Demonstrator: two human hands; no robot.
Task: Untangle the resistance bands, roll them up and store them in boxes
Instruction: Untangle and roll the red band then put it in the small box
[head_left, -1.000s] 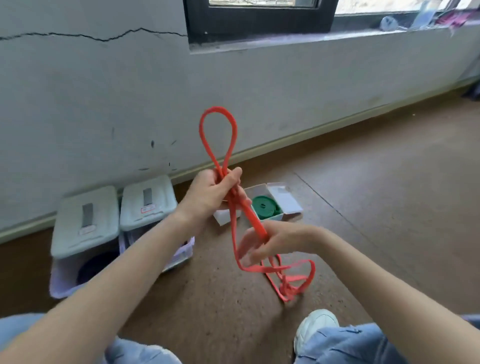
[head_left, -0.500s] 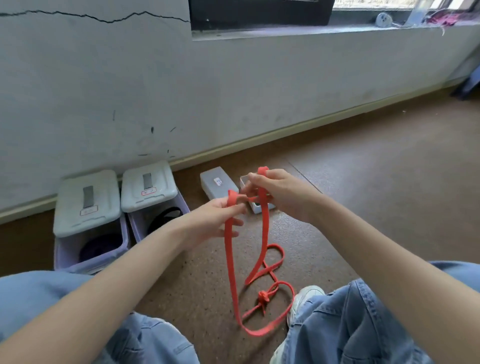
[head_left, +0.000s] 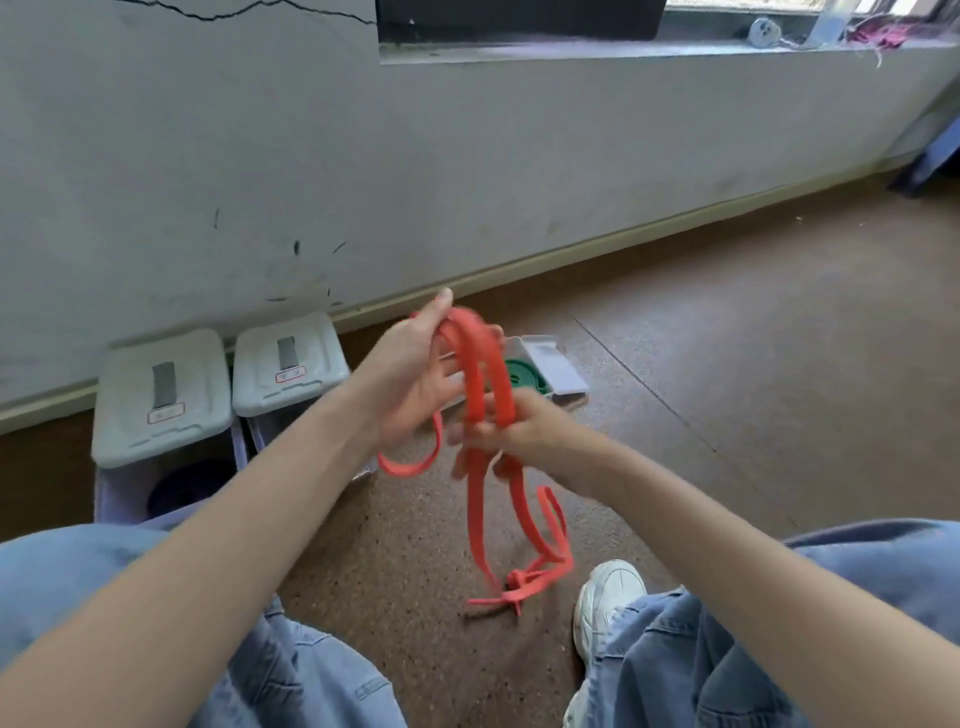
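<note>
A red resistance band (head_left: 480, 499) hangs between my hands above the brown floor. Its top loops over the spread fingers of my left hand (head_left: 415, 379), which is raised with the fingers pointing up. My right hand (head_left: 511, 436) sits just below and grips two strands of the band. The strands run down to a knot (head_left: 514, 579) near the floor, and a side loop (head_left: 410, 465) droops under my left hand. Behind my hands stands a small open white box (head_left: 556, 364) holding a rolled green band (head_left: 522, 374).
Two lidded translucent bins (head_left: 161, 400) (head_left: 288, 364) stand against the grey wall (head_left: 467, 171) at the left. My jeans-clad knees fill the bottom corners, with a white shoe (head_left: 608, 597) beside the knot. The window sill is at the top.
My left hand has risen and the band's top now wraps over its fingers. My right hand dropped below it and took the strands. The knot hangs lower, further right.
</note>
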